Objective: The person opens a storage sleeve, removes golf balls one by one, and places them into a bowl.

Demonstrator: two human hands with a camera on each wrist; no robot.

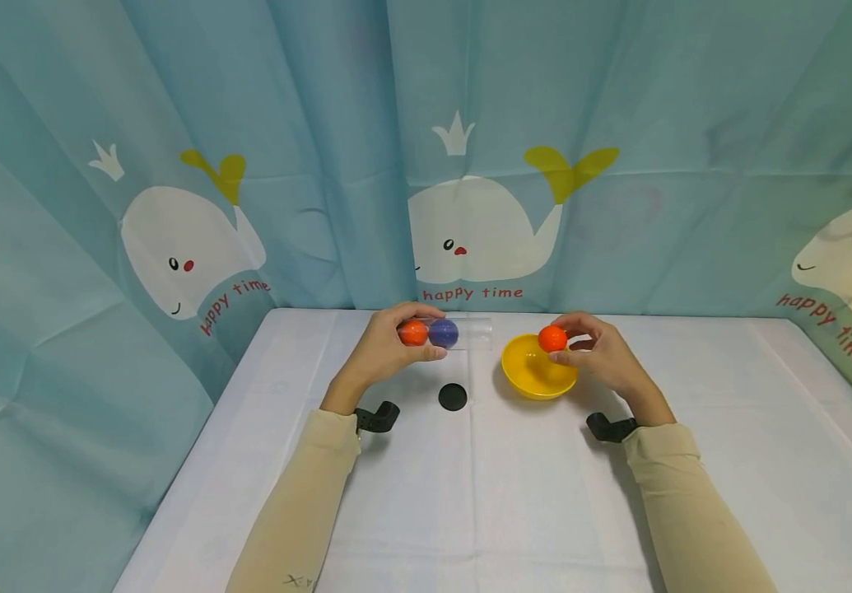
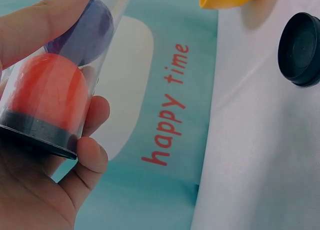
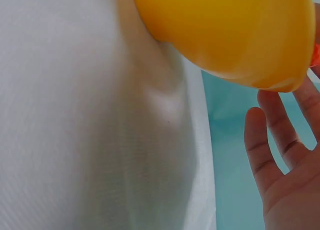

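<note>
My left hand [image 1: 390, 338] grips a clear plastic tube [image 1: 479, 331] lying sideways above the table. Inside the tube, an orange ball [image 2: 47, 92] sits against the black cap [image 2: 37, 132] at its closed end, and a purple ball [image 2: 84, 32] comes right after it. The tube's other end points toward my right hand [image 1: 603, 354]. Between thumb and fingers, that hand pinches another orange ball [image 1: 552, 338] over the rim of a yellow bowl [image 1: 533, 375]. In the right wrist view the bowl hides most of this ball.
A loose round black cap [image 1: 453, 397] lies on the white table [image 1: 529, 511], in front of the tube and left of the bowl. Behind the table's far edge hangs a blue curtain [image 1: 337, 206] printed with whales.
</note>
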